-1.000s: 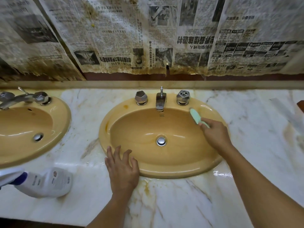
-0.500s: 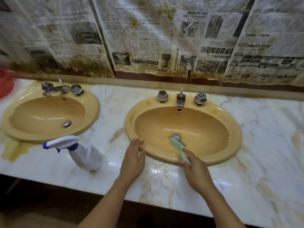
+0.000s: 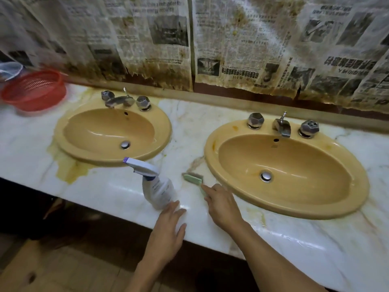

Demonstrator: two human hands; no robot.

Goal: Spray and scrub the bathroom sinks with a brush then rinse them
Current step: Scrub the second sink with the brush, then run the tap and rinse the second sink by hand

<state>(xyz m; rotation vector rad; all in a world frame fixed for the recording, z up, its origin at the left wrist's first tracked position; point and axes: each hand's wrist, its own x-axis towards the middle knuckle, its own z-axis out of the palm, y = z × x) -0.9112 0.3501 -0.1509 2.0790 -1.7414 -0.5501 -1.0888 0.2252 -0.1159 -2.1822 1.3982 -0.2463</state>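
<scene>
Just changed: the brush (image 3: 192, 178) is out of the right sink (image 3: 294, 211). Half a second ago its head sat by the drain (image 3: 265, 176). Now it is low over the counter (image 3: 315, 249), just left of that sink's rim.
Brush now: its head is on or just above the marble, between the bottle (image 3: 156, 186) and the right sink. I cannot tell whether it touches.
Right hand (image 3: 223, 205): knuckles up, fingers curled round the rear of the handle. The brush is gripped, not let go.
Left hand (image 3: 168, 232): it has come off the sink's front rim and moved left. It is palm down and holds nothing.
Left fingers (image 3: 173, 209): straight and close together, with the tips at the bottle's base. I cannot tell whether they touch it or stop just short.
Bottle: upright near the counter's front edge, between the two sinks, with its nozzle toward the left sink (image 3: 166, 131).
Sinks: both bowls look wet and glossy. I see no foam and no water running from either tap.
Meaning: scrubbing of the right sink looks paused or finished. My guess is that the brush is being parked so the bottle can be taken up for the left sink. Rinsing seems still to come.
View: it has swung left, so the whole left sink and a red basket (image 3: 33, 91) beyond it now show.
Wall: stained newspaper (image 3: 242, 39) hangs behind the counter.
</scene>
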